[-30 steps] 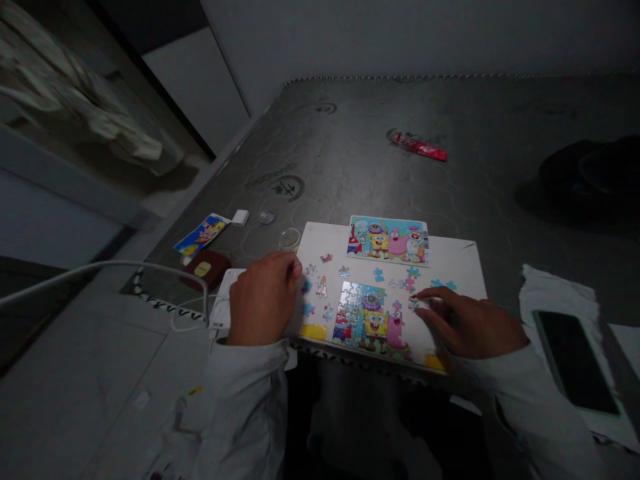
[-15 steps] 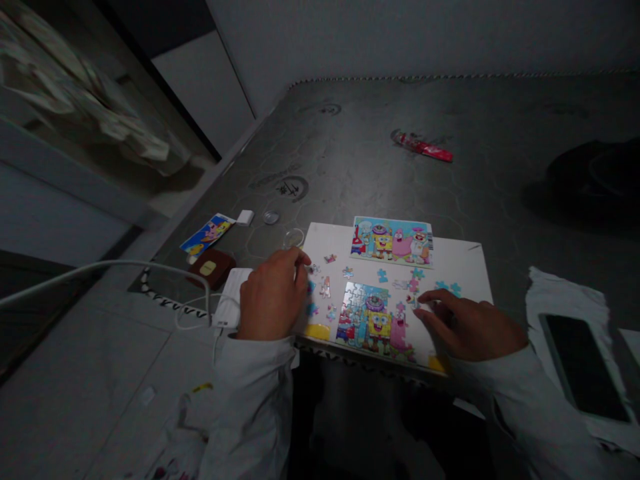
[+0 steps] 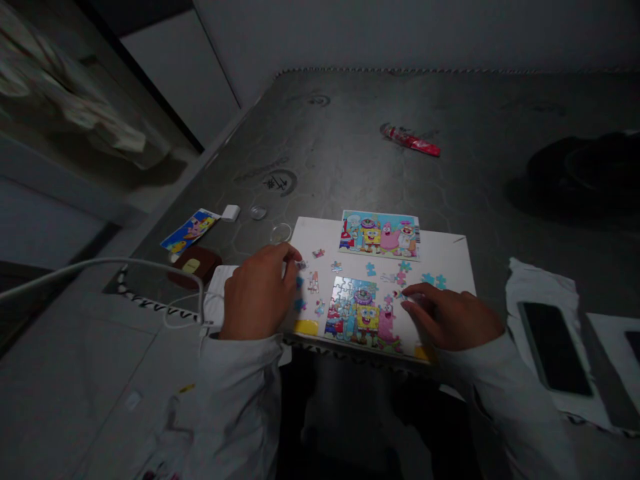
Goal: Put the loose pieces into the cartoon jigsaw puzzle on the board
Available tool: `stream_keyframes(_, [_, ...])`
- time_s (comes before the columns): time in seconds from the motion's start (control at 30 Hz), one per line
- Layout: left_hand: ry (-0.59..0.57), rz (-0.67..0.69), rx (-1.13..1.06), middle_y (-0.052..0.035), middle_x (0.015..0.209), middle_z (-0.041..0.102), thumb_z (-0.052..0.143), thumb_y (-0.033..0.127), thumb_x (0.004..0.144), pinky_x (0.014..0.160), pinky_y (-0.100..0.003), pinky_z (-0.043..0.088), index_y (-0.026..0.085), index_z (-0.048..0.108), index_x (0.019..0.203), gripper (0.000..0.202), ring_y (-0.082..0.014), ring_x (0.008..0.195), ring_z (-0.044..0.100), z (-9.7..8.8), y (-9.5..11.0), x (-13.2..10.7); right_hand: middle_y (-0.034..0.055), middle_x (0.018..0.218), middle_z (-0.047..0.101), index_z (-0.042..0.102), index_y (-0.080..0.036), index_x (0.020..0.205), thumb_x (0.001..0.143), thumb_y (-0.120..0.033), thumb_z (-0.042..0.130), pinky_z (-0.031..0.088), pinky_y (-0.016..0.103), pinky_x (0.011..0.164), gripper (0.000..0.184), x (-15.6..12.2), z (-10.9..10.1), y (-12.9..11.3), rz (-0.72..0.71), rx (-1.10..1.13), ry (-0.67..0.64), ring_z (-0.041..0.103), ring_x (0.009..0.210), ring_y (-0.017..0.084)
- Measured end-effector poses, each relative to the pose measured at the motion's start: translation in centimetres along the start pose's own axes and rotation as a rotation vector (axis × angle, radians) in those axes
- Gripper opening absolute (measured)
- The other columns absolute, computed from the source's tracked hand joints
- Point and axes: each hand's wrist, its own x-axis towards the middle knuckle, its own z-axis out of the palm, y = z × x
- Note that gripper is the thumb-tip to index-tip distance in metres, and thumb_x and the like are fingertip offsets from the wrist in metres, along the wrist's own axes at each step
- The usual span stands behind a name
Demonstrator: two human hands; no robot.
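Note:
A white board [image 3: 457,257] lies at the near edge of a dark table. On it are a partly assembled cartoon puzzle [image 3: 361,313], a printed reference picture [image 3: 380,235] and loose puzzle pieces [image 3: 370,269]. My left hand [image 3: 257,290] rests on the board's left edge, thumb and forefinger pinched on a small puzzle piece [image 3: 300,265]. My right hand [image 3: 453,317] lies flat at the right of the assembled part, fingers apart, its fingertips touching a pink piece [image 3: 399,293].
A red wrapper [image 3: 410,140] lies far back. A phone [image 3: 553,347] rests on white cloth [image 3: 530,287] at right, with a dark bag [image 3: 585,173] beyond. At left are a picture card [image 3: 190,230], a brown box [image 3: 193,265], a white cable [image 3: 100,267] and clear lids [image 3: 281,233].
The view has drifted slightly. My left fingers have closed onto a piece at the board's left edge. My right fingertips have slid a little left toward the assembled puzzle.

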Motion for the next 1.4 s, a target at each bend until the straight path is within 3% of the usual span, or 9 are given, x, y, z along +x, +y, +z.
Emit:
stream_keyframes(0.23, [-0.006,-0.010,-0.001,-0.0028,0.099,0.072,0.045,0.033,0.090,0.064,-0.032,0.041,0.029,0.066,0.104,0.025,-0.0250,0.087,0.066,0.0,0.0,0.0,-0.0019,0.072,0.071,0.066,-0.029,0.100,0.091,-0.045,0.051,0.034,0.030,0.057,0.024,0.1,-0.6,-0.3,0.057,0.051,-0.050,0.062,0.061,0.019])
stream_keyframes(0.4, [0.007,0.012,-0.002,-0.0029,0.104,0.072,0.045,0.033,0.090,0.067,-0.033,0.043,0.029,0.067,0.103,0.026,-0.0259,0.091,0.065,0.0,0.1,0.0,-0.0020,0.067,0.067,0.065,-0.026,0.098,0.090,-0.046,0.051,0.036,0.030,0.059,0.025,0.1,-0.5,0.0,0.080,0.073,-0.067,0.061,0.059,0.019])
stream_keyframes(0.6, [0.001,0.015,-0.007,-0.0031,0.106,0.072,0.044,0.033,0.090,0.067,-0.033,0.044,0.028,0.067,0.104,0.027,-0.0263,0.091,0.066,0.1,0.2,0.0,-0.0023,0.068,0.069,0.064,-0.027,0.099,0.089,-0.052,0.051,0.034,0.028,0.056,0.030,0.5,0.1,1.4,0.051,0.159,-0.193,0.062,0.057,0.017])
stream_keyframes(0.97, [0.008,0.008,0.000,-0.0016,0.105,0.073,0.046,0.032,0.090,0.063,-0.033,0.039,0.030,0.066,0.101,0.024,-0.0274,0.091,0.067,-0.1,0.3,0.0,-0.0041,0.063,0.066,0.064,-0.026,0.094,0.089,-0.050,0.052,0.034,0.028,0.056,0.028,0.4,0.4,1.6,-0.048,0.168,-0.104,0.058,0.051,0.013])
stream_keyframes(1.17, [0.022,0.010,0.002,-0.0008,0.106,0.073,0.046,0.031,0.090,0.058,-0.032,0.034,0.030,0.065,0.100,0.022,-0.0269,0.089,0.067,0.0,0.2,0.0,-0.0043,0.060,0.063,0.064,-0.024,0.089,0.086,-0.042,0.056,0.034,0.030,0.057,0.019,0.1,-0.1,0.3,0.015,0.115,-0.020,0.055,0.051,0.014])
stream_keyframes(1.4, [0.031,0.022,0.014,-0.0019,0.103,0.073,0.045,0.032,0.090,0.060,-0.033,0.038,0.030,0.065,0.100,0.022,-0.0287,0.090,0.067,0.1,0.0,0.0,-0.0043,0.062,0.064,0.063,-0.024,0.090,0.087,-0.041,0.056,0.034,0.030,0.059,0.019,0.2,-0.2,0.1,0.024,0.111,-0.057,0.057,0.053,0.015])
